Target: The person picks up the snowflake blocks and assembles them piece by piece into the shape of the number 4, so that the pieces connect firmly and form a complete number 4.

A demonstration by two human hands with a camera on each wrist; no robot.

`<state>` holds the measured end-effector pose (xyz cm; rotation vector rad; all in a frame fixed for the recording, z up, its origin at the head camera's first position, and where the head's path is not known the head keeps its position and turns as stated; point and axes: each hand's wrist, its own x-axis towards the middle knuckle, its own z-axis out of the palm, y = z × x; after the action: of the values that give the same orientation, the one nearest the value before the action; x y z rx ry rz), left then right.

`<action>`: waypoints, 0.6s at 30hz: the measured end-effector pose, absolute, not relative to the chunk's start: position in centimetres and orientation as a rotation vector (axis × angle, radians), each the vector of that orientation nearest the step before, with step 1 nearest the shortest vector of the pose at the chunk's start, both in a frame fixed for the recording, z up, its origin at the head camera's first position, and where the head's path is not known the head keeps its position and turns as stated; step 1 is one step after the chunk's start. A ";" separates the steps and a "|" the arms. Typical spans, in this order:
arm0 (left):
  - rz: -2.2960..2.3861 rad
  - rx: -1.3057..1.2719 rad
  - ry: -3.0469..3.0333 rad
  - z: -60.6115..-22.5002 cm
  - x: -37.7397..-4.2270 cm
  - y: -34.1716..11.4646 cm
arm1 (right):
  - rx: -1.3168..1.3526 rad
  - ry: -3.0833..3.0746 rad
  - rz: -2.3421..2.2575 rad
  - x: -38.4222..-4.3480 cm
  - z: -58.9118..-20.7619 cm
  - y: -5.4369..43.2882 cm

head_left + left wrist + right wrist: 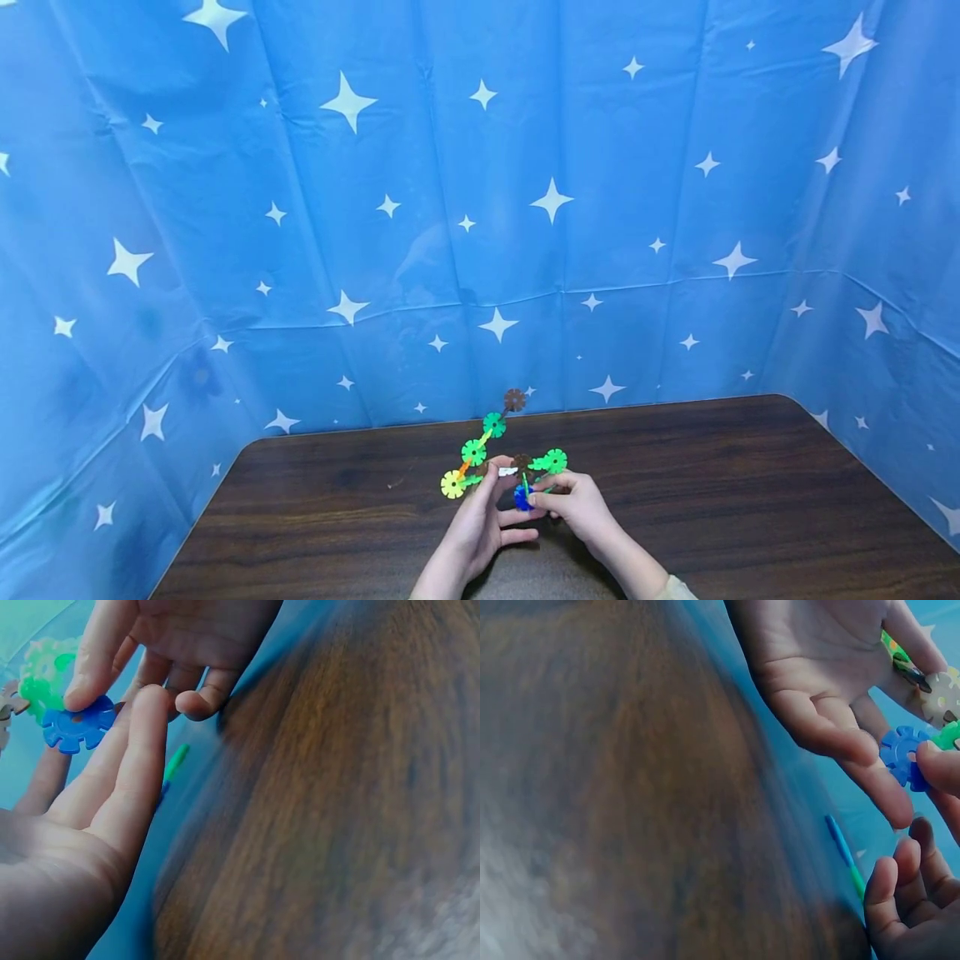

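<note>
A chain of notched plastic interlocking discs hangs between the two hands above the table. Its left arm climbs from a yellow disc (453, 484) through green discs to a brown disc (514, 400). My left hand (474, 527) holds the chain near a white disc (507, 472) between thumb and index finger, its other fingers stretched out. A blue disc (81, 735) is pinched by my right hand (581, 505), with the thumb on its face. Left fingertips lie close beside that disc; contact is unclear. At the right end sits a green disc (555, 461).
A dark wood-grain table (315, 517) lies under the hands. Behind it and along both sides hangs a blue curtain (420, 250) with white stars. A thin blue and green strip (846, 855) appears beyond the hands, too blurred to identify.
</note>
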<state>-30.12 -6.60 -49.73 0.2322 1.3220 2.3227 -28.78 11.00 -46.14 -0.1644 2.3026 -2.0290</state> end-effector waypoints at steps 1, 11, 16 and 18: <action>2.316 0.229 1.324 -49.7 -30.1 -6.6 | -0.166 2.298 -2.033 -28.8 -46.2 11.0; 2.308 0.230 1.361 -49.7 -30.1 -6.5 | -0.152 2.310 -2.043 -28.7 -46.1 10.7; 2.312 0.229 1.371 -49.7 -30.3 -6.8 | -0.198 2.338 -1.977 -29.6 -47.0 11.2; 2.321 0.219 1.369 -49.6 -30.3 -6.9 | -0.223 2.353 -1.941 -30.3 -47.7 11.8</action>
<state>-30.31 -6.93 -49.61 0.2188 1.3690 2.3207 -30.26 11.75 -47.72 -0.2230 2.3535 -1.9409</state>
